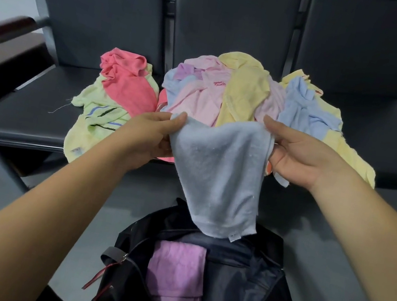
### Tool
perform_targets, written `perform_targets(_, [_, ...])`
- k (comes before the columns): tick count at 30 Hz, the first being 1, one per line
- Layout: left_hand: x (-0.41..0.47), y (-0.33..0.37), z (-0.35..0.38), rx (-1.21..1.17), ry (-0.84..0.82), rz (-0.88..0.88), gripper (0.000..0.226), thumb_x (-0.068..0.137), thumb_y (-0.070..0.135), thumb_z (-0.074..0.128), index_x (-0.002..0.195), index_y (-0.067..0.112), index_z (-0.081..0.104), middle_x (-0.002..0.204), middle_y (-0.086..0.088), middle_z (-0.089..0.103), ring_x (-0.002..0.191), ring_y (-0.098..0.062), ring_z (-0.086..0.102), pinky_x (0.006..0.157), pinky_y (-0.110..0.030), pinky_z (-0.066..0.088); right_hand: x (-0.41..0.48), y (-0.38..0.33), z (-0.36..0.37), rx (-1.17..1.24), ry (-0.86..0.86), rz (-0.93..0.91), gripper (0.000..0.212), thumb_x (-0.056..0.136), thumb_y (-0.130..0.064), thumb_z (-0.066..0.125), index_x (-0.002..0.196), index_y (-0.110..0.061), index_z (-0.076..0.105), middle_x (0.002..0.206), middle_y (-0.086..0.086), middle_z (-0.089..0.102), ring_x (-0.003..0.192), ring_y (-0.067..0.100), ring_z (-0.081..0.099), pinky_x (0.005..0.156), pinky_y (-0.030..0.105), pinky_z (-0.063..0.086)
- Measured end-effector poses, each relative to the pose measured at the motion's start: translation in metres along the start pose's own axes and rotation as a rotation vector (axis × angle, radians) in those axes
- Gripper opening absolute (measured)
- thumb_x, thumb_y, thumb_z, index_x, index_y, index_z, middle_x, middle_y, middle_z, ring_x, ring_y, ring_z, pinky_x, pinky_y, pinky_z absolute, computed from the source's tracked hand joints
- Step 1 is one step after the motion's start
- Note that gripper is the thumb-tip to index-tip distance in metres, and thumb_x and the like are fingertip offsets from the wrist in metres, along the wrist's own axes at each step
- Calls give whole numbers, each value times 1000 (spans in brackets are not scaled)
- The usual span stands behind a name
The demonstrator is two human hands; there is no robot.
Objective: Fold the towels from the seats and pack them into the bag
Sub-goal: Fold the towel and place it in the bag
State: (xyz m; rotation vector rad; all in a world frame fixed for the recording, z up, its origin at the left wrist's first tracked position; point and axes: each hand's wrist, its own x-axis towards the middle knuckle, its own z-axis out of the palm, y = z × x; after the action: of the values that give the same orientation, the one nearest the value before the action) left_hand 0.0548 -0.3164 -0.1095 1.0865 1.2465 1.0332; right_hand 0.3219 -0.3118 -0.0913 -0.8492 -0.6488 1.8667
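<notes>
— What's far left?
— A coral towel (127, 80) lies crumpled on the left seat (28, 108), beside the mixed pile (218, 88).
— And your hands?
— My left hand (151, 134) pinches one top corner of the grey-blue towel (218, 180), and my right hand (301, 157) pinches the other. The towel hangs above the open black bag (248, 285) near me, which has a folded purple towel (175, 275) inside.

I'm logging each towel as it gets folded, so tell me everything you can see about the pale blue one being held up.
The pale blue towel looks like soft terry cloth, with a stitched hem and a small white tag at its lower edge. It hangs loose, sagging between its two top corners. The left hand pinches one corner, the right hand the other. Its lower edge dangles over the open black bag.
</notes>
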Motion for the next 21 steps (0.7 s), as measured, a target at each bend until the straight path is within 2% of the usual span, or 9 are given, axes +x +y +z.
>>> perform_targets(3, [-1,2,-2,-109,-84,-6,29,83,25,71,103,4,70,92,-6,73,82,-16,69,81,-28,58,0,0,-3,-249,3,-2,30,97,0,57,125,8,62,122,20,70,112,29,70,85,36,62])
perform_targets(5, [-1,1,-3,-93,-117,17,31,83,11,70,112,1,70,105,-10,75,93,-18,72,88,-29,59,2,0,-6,-413,107,-63,28,96,-5,63,123,4,64,114,18,72,101,29,73,76,39,63])
perform_targets(7, [0,-2,-3,-19,-83,68,24,88,2,66,112,2,71,106,-12,76,95,-19,73,84,-29,59,5,1,-9,-498,194,-135,20,95,-9,67,114,-3,68,106,14,74,93,26,73,79,42,62])
perform_targets(10, [2,-5,-4,314,73,194,14,93,11,69,103,3,75,92,-15,75,79,-13,66,77,-26,54,9,6,-8,-483,251,-228,16,93,-7,69,108,-1,70,101,12,77,87,22,75,75,38,62])
perform_targets(12, [4,-6,-4,394,121,237,24,94,22,70,100,0,74,85,-15,70,71,-10,59,72,-23,52,10,8,-4,-328,204,-202,26,94,-7,68,117,6,67,111,16,74,97,25,73,85,41,62])
perform_targets(15, [4,-5,-3,171,100,175,33,95,26,67,105,-5,71,88,-10,61,70,-10,54,64,-16,50,7,4,-1,-84,49,-79,40,88,-12,70,126,1,63,125,14,70,114,24,69,93,35,59])
perform_targets(17, [4,-3,-5,1,55,119,33,89,27,70,104,-3,69,83,-8,55,70,-14,47,64,-18,48,5,2,-2,-158,-23,-46,38,88,-8,67,125,2,63,126,14,70,120,24,66,99,35,55])
perform_targets(19, [2,-2,-6,-15,-9,103,21,89,18,70,104,2,71,84,-5,65,73,-13,55,73,-21,47,7,2,-7,-269,29,-98,23,91,1,63,113,8,65,112,17,74,113,27,69,93,34,59])
perform_targets(21, [1,-3,-7,74,-45,124,18,91,2,66,107,8,72,102,-8,75,88,-14,67,86,-25,51,7,2,-10,-347,139,-165,10,91,4,66,100,4,69,96,13,77,98,25,74,81,32,62])
